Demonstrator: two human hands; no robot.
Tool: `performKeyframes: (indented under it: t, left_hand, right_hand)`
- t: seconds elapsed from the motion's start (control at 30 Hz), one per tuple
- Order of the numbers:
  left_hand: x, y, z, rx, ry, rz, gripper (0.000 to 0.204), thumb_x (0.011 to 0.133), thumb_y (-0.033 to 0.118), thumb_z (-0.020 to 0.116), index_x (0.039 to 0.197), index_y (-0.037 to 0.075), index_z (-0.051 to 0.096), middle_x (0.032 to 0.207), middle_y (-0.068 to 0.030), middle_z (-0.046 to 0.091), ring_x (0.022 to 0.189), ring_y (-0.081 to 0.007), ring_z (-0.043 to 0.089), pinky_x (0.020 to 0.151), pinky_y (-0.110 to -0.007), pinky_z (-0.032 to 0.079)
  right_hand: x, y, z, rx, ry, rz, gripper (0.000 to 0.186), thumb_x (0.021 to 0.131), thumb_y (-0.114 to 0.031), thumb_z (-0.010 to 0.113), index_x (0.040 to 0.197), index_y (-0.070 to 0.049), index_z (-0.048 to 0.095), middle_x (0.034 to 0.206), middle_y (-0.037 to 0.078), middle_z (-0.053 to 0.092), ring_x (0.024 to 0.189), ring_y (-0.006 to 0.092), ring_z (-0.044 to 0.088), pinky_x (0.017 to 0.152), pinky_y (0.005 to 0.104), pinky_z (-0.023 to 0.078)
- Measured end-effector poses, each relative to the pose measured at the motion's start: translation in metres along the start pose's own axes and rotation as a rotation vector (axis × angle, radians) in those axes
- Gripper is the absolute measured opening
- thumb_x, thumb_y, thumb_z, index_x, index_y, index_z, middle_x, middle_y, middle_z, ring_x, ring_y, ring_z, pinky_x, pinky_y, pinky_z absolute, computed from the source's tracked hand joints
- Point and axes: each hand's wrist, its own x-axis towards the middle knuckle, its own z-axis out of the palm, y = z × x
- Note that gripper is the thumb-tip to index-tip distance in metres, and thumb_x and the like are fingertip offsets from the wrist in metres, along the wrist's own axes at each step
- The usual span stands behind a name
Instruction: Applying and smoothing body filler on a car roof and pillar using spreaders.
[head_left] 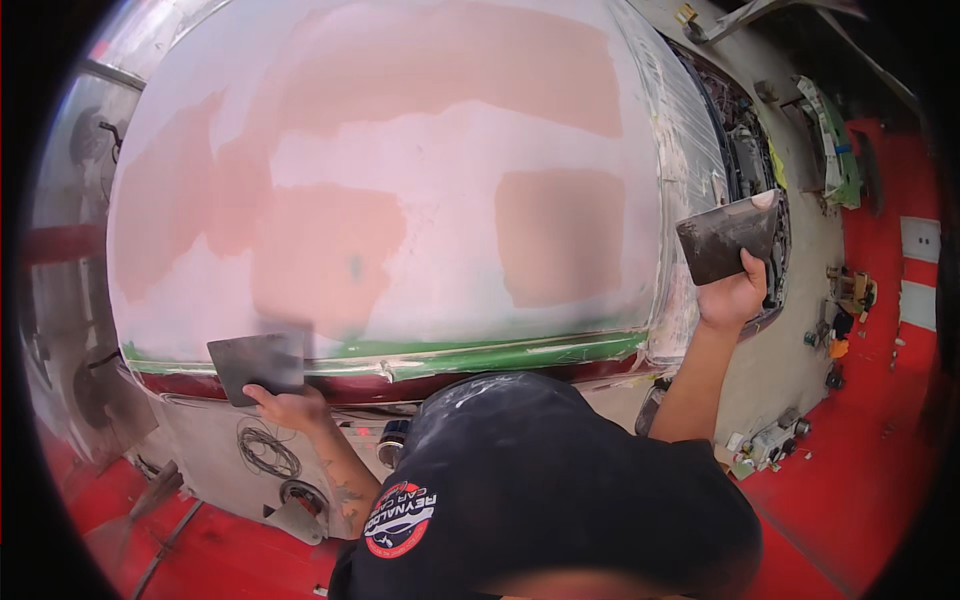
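Note:
A flat, dark, square body-filler spreader [258, 364] is in my left hand [290, 406], over the near left edge of a car roof [450, 225]. My fingers and thumb grip its lower corner. Out at the right, my right hand [733, 298] holds a second dark spreader plate [722, 240], its face smeared and scuffed. That plate is above the masked windshield end of the car. The pale roof carries several pinkish-tan filler patches, one a squarish patch [562, 238] on the right side. Along its near side runs a green strip [500, 353].
An exposed engine bay [745, 140] lies beyond the windshield. Coiled cable [268, 450] and a can [392, 443] are below the near side. Parts and tools [775, 440] lie on the floor at the right, near red flooring [885, 390]. A green panel [835, 150] stands farther off.

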Motion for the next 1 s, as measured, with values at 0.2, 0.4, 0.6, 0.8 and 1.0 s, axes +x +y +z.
performKeyframes:
  t: [0.2,0.4,0.6,0.8,1.0]
  left_hand:
    - [0.004,-0.010,-0.006,-0.223,-0.088,0.067,0.062,0.106,0.044,0.055,0.134,-0.012,0.054,0.138,-0.0194,0.059,0.118,-0.0279,0.063,0.101,-0.038,0.053]
    - [0.011,-0.019,-0.014,-0.167,-0.026,0.112,0.064,0.107,0.045,0.054,0.136,-0.012,0.053,0.136,-0.0182,0.061,0.117,-0.0272,0.064,0.099,-0.037,0.054]
    - [0.009,-0.018,-0.016,-0.117,0.009,0.130,0.063,0.106,0.044,0.056,0.136,-0.012,0.052,0.133,-0.0185,0.061,0.116,-0.0299,0.065,0.100,-0.042,0.055]
    - [0.013,-0.020,-0.017,-0.145,-0.046,0.159,0.063,0.107,0.043,0.054,0.137,-0.012,0.051,0.136,-0.0192,0.060,0.119,-0.0307,0.064,0.101,-0.042,0.054]
    - [0.011,-0.016,-0.015,-0.128,-0.075,0.146,0.063,0.107,0.043,0.053,0.143,-0.009,0.046,0.143,-0.0182,0.055,0.126,-0.0314,0.059,0.107,-0.045,0.050]
  right_hand:
    - [0.075,0.048,0.089,-0.508,-0.399,-0.033,0.063,0.085,0.002,0.055,0.147,0.003,0.048,0.139,0.014,0.060,0.130,0.0282,0.058,0.113,0.0418,0.045]
    - [0.142,0.150,0.170,-1.699,-1.389,-0.881,0.047,0.086,0.009,0.058,0.126,-0.013,0.071,0.120,0.006,0.071,0.113,0.0259,0.063,0.095,0.0377,0.049]
    - [0.178,0.232,0.196,-1.796,-1.595,-1.018,0.042,0.088,0.004,0.057,0.119,-0.020,0.074,0.117,-0.007,0.072,0.113,0.0185,0.062,0.094,0.0378,0.045]
    - [0.182,0.231,0.173,-1.748,-1.639,-0.890,0.041,0.086,0.004,0.060,0.116,-0.020,0.075,0.118,-0.007,0.072,0.113,0.0174,0.062,0.095,0.0394,0.043]
    - [0.166,0.187,0.136,-1.734,-1.633,-0.818,0.045,0.082,0.008,0.063,0.117,-0.019,0.075,0.117,-0.004,0.074,0.113,0.0167,0.063,0.092,0.0348,0.041]
